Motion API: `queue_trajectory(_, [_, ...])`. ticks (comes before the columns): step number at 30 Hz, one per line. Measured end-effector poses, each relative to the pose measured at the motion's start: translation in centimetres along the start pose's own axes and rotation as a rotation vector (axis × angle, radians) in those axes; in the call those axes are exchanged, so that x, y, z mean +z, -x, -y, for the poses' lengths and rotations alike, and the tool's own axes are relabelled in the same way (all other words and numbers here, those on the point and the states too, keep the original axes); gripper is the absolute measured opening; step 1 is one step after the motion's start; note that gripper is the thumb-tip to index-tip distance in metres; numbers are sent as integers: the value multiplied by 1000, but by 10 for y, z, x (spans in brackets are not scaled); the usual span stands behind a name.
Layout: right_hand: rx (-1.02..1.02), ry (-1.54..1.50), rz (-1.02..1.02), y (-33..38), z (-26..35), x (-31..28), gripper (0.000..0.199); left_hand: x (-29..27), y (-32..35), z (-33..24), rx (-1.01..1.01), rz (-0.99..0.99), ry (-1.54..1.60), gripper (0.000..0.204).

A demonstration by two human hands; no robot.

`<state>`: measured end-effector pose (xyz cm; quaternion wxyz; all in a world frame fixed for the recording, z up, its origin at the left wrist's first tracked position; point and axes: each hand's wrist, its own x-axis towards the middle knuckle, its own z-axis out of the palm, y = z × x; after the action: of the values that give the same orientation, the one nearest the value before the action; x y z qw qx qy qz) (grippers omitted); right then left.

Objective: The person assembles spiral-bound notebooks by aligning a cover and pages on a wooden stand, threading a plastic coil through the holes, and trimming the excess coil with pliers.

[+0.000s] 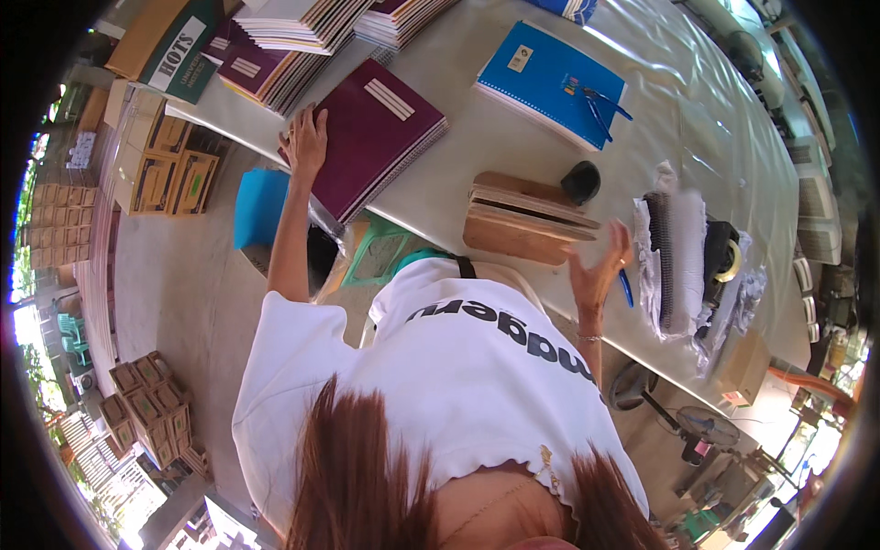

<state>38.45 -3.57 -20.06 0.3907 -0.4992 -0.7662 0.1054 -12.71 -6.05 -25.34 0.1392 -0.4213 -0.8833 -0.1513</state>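
Observation:
A maroon spiral-bound notebook point(371, 119) with a white-lined label lies near the table's edge, its wire coil toward the right. My left hand point(304, 142) rests against its left edge, fingers spread. My right hand point(600, 266) is raised over the table edge, fingers apart and holding nothing. Beside it is a wooden block point(513, 243) with parallel boards and a slot. A black rounded object point(580, 182) sits at the block's far end, and a blue pen point(626, 287) lies right of my hand. Farther off, blue-handled pliers point(600, 115) lie on a blue spiral notebook point(541, 78).
Stacks of maroon notebooks point(266, 78) and a green-brown box point(170, 55) stand at the far left. On the right lie black wire coils point(674, 261) in white wrapping and a tape roll point(730, 262). A green stool point(376, 247) and fans point(706, 426) are below the table.

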Motion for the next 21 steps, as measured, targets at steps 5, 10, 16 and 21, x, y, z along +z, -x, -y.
queue_trajectory(5, [-62, 74, 267, -23, 0, 19, 56, -3, -16, -71, 191, -200, 132, 39])
queue_trajectory(10, [-76, 42, 326, -57, 8, 18, 40, -21, -12, -202, 594, -69, 454, 35])
queue_trajectory(16, [-39, -281, 204, -140, -39, 20, 17, -1, 3, -299, 903, 138, 500, 48])
queue_trajectory(21, [118, -123, 129, -175, -89, 59, 25, 31, 0, -317, 961, 172, 369, 54])
